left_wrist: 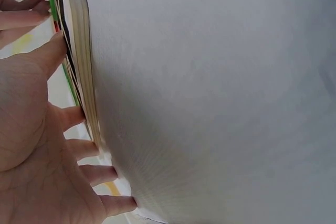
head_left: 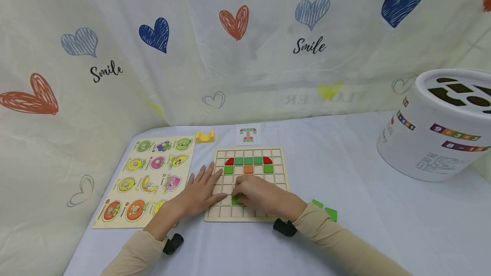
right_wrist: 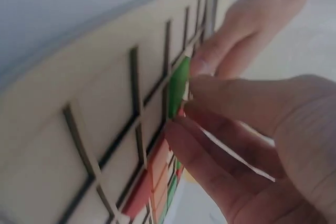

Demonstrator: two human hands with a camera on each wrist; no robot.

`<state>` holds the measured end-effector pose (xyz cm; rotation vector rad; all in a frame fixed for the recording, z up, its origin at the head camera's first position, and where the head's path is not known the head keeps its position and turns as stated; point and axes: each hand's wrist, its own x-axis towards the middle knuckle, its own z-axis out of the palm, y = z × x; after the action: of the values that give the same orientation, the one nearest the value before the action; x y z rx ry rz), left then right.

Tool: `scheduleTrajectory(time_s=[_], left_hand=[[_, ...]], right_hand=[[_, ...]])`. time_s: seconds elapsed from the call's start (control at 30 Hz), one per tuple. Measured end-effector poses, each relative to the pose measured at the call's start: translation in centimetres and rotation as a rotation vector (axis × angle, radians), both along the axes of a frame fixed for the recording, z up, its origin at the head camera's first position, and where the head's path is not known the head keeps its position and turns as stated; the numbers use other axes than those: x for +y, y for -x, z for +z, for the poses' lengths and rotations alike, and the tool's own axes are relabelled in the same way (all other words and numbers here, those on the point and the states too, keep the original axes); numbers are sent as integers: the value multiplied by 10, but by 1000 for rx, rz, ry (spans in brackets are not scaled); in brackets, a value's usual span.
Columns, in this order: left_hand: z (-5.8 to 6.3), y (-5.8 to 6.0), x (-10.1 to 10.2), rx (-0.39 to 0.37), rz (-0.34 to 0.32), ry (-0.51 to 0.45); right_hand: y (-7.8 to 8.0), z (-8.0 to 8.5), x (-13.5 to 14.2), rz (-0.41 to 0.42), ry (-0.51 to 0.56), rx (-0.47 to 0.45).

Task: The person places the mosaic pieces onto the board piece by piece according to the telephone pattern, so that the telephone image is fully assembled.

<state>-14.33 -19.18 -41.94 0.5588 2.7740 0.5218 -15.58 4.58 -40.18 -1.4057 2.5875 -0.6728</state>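
A wooden grid board (head_left: 248,218) lies flat on the cloth. Its upper rows hold a row of green tiles (head_left: 248,161) with a red curved tile (head_left: 267,160) at each end. Below are an orange tile (head_left: 248,169) and green squares. My right hand (head_left: 261,195) pinches a green square tile (right_wrist: 179,87) between thumb and finger, down at a cell in the board's lower left. A red tile (right_wrist: 137,195) and orange tiles sit close by in the right wrist view, hidden by my hand from above. My left hand (head_left: 199,191) rests with spread fingers on the board's left edge.
Loose green tiles (head_left: 331,214) lie right of the board, partly behind my right sleeve. A pattern card (head_left: 248,134) and a yellow piece (head_left: 205,136) sit behind. A fruit puzzle board (head_left: 143,182) is at left, a white bucket (head_left: 426,139) at right.
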Motion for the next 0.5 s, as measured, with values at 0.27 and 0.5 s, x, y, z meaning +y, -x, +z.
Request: scheduleTrajectory(time_s=[0.27,0.5], left_hand=[[0,0,1,-6,4,-3],[0,0,1,-2,-3,-1]], right_hand=[[5,13,41,96,-5,-113],[8,19,86,70,-37,-193]])
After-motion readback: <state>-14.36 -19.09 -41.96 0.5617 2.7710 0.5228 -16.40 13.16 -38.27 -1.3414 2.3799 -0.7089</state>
